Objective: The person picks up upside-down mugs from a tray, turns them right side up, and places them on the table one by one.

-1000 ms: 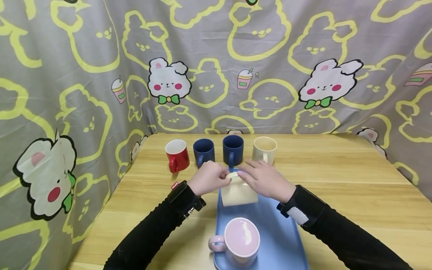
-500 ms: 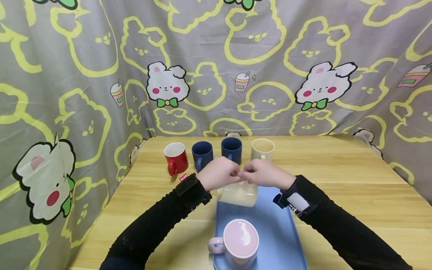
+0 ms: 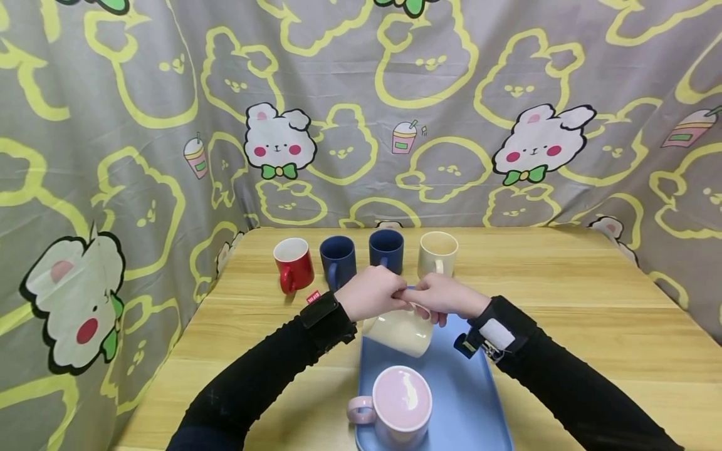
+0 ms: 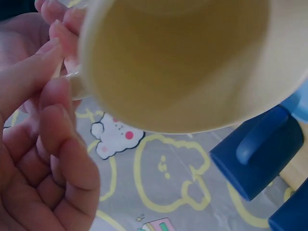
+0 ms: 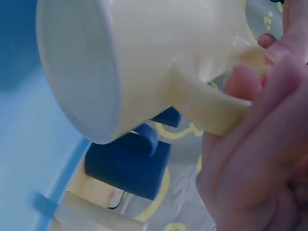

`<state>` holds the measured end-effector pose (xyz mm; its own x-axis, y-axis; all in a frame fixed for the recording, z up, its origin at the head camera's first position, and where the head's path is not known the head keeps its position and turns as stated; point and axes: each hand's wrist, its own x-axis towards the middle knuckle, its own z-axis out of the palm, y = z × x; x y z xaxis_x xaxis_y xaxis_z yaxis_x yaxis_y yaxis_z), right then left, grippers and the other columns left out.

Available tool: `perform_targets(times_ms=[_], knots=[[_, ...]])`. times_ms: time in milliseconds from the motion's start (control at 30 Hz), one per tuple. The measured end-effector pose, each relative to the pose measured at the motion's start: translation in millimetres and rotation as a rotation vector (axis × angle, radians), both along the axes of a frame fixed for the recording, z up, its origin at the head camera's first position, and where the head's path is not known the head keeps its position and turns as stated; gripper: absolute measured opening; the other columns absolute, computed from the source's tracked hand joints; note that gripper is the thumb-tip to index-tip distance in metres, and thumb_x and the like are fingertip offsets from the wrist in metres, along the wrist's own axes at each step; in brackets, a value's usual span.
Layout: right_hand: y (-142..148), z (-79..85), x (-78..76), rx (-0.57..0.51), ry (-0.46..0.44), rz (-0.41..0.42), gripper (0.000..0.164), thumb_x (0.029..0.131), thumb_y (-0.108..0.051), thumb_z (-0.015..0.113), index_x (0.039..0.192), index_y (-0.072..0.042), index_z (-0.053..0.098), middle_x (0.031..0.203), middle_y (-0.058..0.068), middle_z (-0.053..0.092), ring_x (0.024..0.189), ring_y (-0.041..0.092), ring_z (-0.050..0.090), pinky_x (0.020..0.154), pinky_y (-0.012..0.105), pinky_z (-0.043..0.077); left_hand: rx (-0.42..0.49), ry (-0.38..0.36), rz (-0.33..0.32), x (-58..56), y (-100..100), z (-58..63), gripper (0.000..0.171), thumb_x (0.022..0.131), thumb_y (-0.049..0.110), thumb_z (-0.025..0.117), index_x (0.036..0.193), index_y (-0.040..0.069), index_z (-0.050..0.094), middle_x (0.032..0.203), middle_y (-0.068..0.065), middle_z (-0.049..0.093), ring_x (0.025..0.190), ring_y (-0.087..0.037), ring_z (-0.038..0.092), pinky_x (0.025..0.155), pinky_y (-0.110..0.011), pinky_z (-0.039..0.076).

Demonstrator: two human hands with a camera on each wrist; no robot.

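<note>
A cream mug point(image 3: 402, 332) hangs on its side over the upper part of the blue tray point(image 3: 465, 376). Its mouth faces left, and its base dips to the right. My left hand point(image 3: 375, 293) pinches the handle close to the rim; the left wrist view looks into the mug's bare inside point(image 4: 183, 72). From the other side my right hand point(image 3: 451, 295) holds the same handle point(image 5: 207, 103), with fingers passing through the loop. The fingertips of both hands meet above the mug. Closer to me, a pink mug point(image 3: 402, 401) stands on the tray, handle pointing left.
Along the back of the wooden table point(image 3: 564, 300) stand a red mug point(image 3: 296, 266), a dark blue mug point(image 3: 338, 257), a second dark blue mug point(image 3: 387, 249) and another cream mug point(image 3: 437, 250). A patterned curtain point(image 3: 350, 156) hangs behind and at the sides.
My right hand has gone from loosely extended fingers beside the mug to gripping its handle. The mug has turned, its base swinging down to the right. My left hand has shifted slightly right.
</note>
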<state>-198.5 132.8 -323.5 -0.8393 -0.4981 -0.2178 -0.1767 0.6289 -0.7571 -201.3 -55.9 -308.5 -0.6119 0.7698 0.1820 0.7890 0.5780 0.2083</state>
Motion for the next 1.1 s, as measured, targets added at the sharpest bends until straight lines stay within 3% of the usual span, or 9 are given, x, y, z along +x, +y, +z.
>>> perform_targets(times_ms=[167, 267, 333, 467, 567, 667, 833, 1000, 1100], knots=[[11.6, -10.9, 4.2, -0.042, -0.005, -0.076, 0.053, 0.094, -0.042, 0.058, 0.057, -0.005, 0.054, 0.052, 0.0, 0.047, 0.04, 0.011, 0.045, 0.04, 0.023, 0.041, 0.057, 0.009, 0.014, 4.8, -6.9, -8.5, 0.022, 0.089, 0.032, 0.071, 0.092, 0.01, 0.071, 0.067, 0.005, 0.057, 0.062, -0.008, 0.053, 0.057, -0.019, 0.04], [22.5, -15.7, 7.8, -0.071, 0.0, -0.14, 0.056, 0.094, -0.045, 0.058, 0.055, -0.006, 0.052, 0.051, 0.001, 0.048, 0.04, 0.012, 0.046, 0.04, 0.024, 0.042, 0.119, 0.016, 0.076, 10.0, -23.1, -15.5, 0.032, 0.09, 0.035, 0.07, 0.111, 0.01, 0.072, 0.089, 0.0, 0.07, 0.081, -0.012, 0.063, 0.071, -0.025, 0.051], [34.1, -16.5, 11.5, -0.106, 0.004, -0.2, 0.055, 0.094, -0.044, 0.058, 0.057, -0.005, 0.053, 0.052, 0.002, 0.049, 0.041, 0.013, 0.048, 0.04, 0.025, 0.044, 0.163, 0.021, 0.131, 12.7, -36.4, -23.0, 0.036, 0.09, 0.036, 0.069, 0.115, 0.01, 0.071, 0.105, -0.005, 0.07, 0.097, -0.018, 0.064, 0.085, -0.033, 0.051], [63.9, -14.1, 20.0, -0.233, -0.002, -0.332, 0.051, 0.098, -0.04, 0.054, 0.063, -0.003, 0.055, 0.057, 0.006, 0.053, 0.044, 0.013, 0.05, 0.042, 0.026, 0.046, 0.206, 0.02, 0.257, 15.8, -64.6, -48.0, 0.039, 0.091, 0.034, 0.068, 0.122, 0.01, 0.068, 0.135, -0.014, 0.057, 0.128, -0.032, 0.047, 0.109, -0.052, 0.031], [86.3, -14.2, 24.4, -0.381, -0.02, -0.402, 0.051, 0.101, -0.039, 0.048, 0.064, -0.005, 0.053, 0.062, 0.005, 0.054, 0.046, 0.011, 0.05, 0.044, 0.025, 0.046, 0.189, 0.011, 0.374, 18.2, -85.2, -70.6, 0.045, 0.091, 0.034, 0.068, 0.129, 0.011, 0.064, 0.147, -0.02, 0.042, 0.138, -0.041, 0.031, 0.11, -0.063, 0.016], [103.4, -16.5, 23.5, -0.531, -0.018, -0.501, 0.051, 0.103, -0.037, 0.044, 0.062, -0.007, 0.052, 0.064, 0.002, 0.054, 0.047, 0.009, 0.051, 0.045, 0.024, 0.048, 0.143, -0.004, 0.498, 22.8, -102.9, -87.7, 0.051, 0.091, 0.038, 0.066, 0.134, 0.01, 0.06, 0.151, -0.025, 0.032, 0.14, -0.046, 0.023, 0.108, -0.068, 0.011], [116.7, -31.9, 8.1, -0.728, 0.06, -0.718, 0.052, 0.102, -0.033, 0.046, 0.059, -0.005, 0.055, 0.061, -0.001, 0.058, 0.046, 0.009, 0.055, 0.045, 0.024, 0.052, 0.043, -0.069, 0.636, 33.9, -118.3, -104.8, 0.061, 0.095, 0.043, 0.059, 0.144, 0.008, 0.048, 0.153, -0.029, 0.024, 0.141, -0.049, 0.014, 0.107, -0.071, 0.008], [120.8, -61.0, -17.4, -0.782, 0.09, -0.951, 0.051, 0.099, -0.034, 0.051, 0.057, -0.005, 0.059, 0.055, -0.001, 0.06, 0.041, 0.009, 0.057, 0.043, 0.025, 0.052, 0.011, -0.097, 0.669, 42.0, -121.4, -111.8, 0.064, 0.097, 0.045, 0.054, 0.147, 0.006, 0.042, 0.154, -0.029, 0.02, 0.141, -0.05, 0.011, 0.107, -0.071, 0.006], [119.9, -76.3, -30.9, -0.768, 0.077, -1.041, 0.049, 0.097, -0.034, 0.052, 0.059, -0.004, 0.06, 0.054, -0.001, 0.061, 0.041, 0.01, 0.058, 0.043, 0.026, 0.052, 0.017, -0.093, 0.669, 45.2, -121.1, -113.9, 0.064, 0.097, 0.044, 0.054, 0.146, 0.004, 0.042, 0.154, -0.03, 0.019, 0.141, -0.051, 0.012, 0.106, -0.071, 0.007]])
